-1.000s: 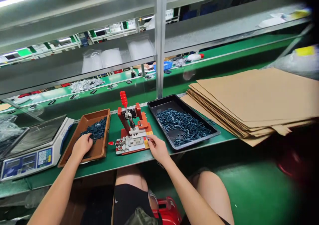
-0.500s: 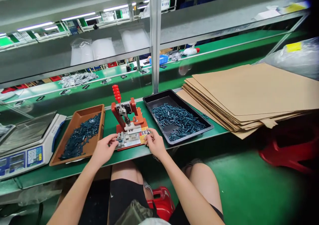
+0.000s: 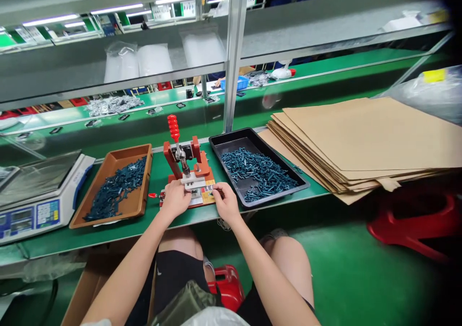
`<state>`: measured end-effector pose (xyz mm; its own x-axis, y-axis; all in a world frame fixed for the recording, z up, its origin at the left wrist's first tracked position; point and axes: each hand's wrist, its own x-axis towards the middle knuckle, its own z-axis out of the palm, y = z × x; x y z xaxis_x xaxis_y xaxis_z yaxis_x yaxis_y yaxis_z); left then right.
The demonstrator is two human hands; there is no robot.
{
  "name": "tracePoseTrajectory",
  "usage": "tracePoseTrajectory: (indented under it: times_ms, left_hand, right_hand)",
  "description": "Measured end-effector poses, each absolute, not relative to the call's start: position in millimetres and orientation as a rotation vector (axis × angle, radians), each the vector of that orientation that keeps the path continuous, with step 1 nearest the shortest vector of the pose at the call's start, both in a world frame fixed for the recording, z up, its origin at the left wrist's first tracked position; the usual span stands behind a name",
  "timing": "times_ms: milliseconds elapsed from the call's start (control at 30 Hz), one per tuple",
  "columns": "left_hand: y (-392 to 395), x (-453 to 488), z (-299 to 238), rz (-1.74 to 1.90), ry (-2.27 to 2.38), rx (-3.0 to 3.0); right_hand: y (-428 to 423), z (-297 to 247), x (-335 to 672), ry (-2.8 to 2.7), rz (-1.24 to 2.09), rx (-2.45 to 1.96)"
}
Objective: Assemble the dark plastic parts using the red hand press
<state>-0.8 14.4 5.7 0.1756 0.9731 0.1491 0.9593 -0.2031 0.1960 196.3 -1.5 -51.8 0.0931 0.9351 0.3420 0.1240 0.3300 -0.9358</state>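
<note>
A small red clamp press (image 3: 202, 162) with an upright red toggle handle (image 3: 173, 127) stands on the green bench. My left hand (image 3: 175, 199) lies over the left part of its metal fixture, fingers curled down and closed; the fingertips and anything in them are hidden. At the right end of the fixture, by a yellow plate (image 3: 208, 198), my right hand (image 3: 226, 202) is closed in a pinch; what it pinches is too small to name. A small red-tipped lever (image 3: 153, 195) sticks out left of my left hand.
To the left, a brown tray (image 3: 135, 210) holds dark blue plastic pieces, with a digital scale (image 3: 68, 191) beyond. Right of the press is a black tray (image 3: 238, 140) of small dark blue parts, then stacked cardboard sheets (image 3: 361, 133). A metal post (image 3: 234, 61) rises behind.
My left hand has moved right and over the fixture, from its left edge. The red-tipped lever now shows. My right hand stays at the right end. The camera view has shifted slightly.
</note>
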Motion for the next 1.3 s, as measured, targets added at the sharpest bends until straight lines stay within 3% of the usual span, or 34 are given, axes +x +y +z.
tracePoseTrajectory:
  times_ms: [100, 367, 567, 833, 1000, 1200, 1300]
  left_hand:
    - [16.3, -2.4, 6.3, 0.302, 1.924, 2.355]
    - [19.2, -7.9, 6.5, 0.347, 1.859, 2.298]
    - [20.5, -19.5, 12.9, 0.268, 1.715, 2.318]
    - [15.7, -20.3, 10.1, 0.368, 1.697, 2.31]
    - [14.6, -18.9, 11.7, 0.407, 1.684, 2.292]
    - [-2.4, -16.4, 5.4, 0.597, 1.632, 2.383]
    - [-19.6, -32.3, -3.0, 1.011, 1.704, 2.427]
  right_hand:
    - [-1.8, -53.4, 197.6, -1.345, 0.776, -1.11]
    - [3.4, -46.6, 195.9, -1.453, 1.035, -1.048]
    - [24.4, -36.8, 186.8, -1.714, 0.808, -1.086]
    - [31.3, -42.9, 160.1, -1.728, 0.938, -1.043]
    - [31.1, -46.4, 162.3, -1.857, 0.716, -1.003]
    - [26.7, -47.4, 162.7, -1.887, 0.593, -0.999]
    - [25.8, -44.9, 161.9, -1.885, 0.599, -1.014]
